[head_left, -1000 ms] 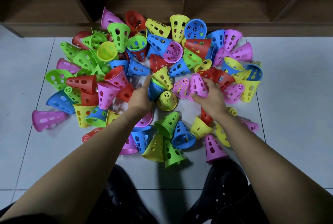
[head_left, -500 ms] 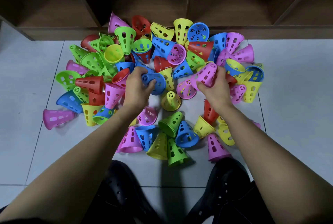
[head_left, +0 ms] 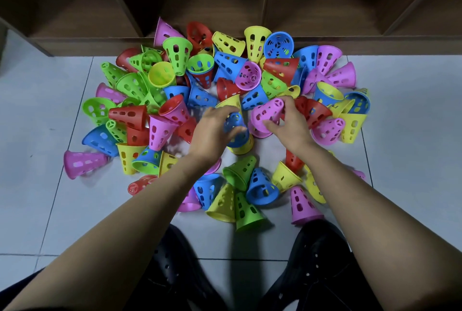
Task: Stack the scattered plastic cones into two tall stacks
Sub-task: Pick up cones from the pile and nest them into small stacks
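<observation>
A wide heap of perforated plastic cones (head_left: 175, 60) in pink, green, blue, red and yellow covers the tiled floor. My left hand (head_left: 212, 130) grips a blue cone (head_left: 235, 125) over an upright yellow cone (head_left: 241, 147) in the heap's middle; the blue one is blurred, and how far it sits on the yellow one I cannot tell. My right hand (head_left: 291, 128) holds a pink cone (head_left: 267, 111), tilted with its narrow end up and to the right. Another pink cone (head_left: 253, 132) lies partly hidden below it.
A dark wooden shelf unit (head_left: 225, 43) runs along the far edge, touching the heap. My two black shoes (head_left: 317, 260) stand at the near edge. Grey tiles (head_left: 412, 135) lie bare to the left and right of the cones.
My left hand has brought the blue cone right and down onto the yellow cone. My right hand has turned the pink cone and carried it slightly left.
</observation>
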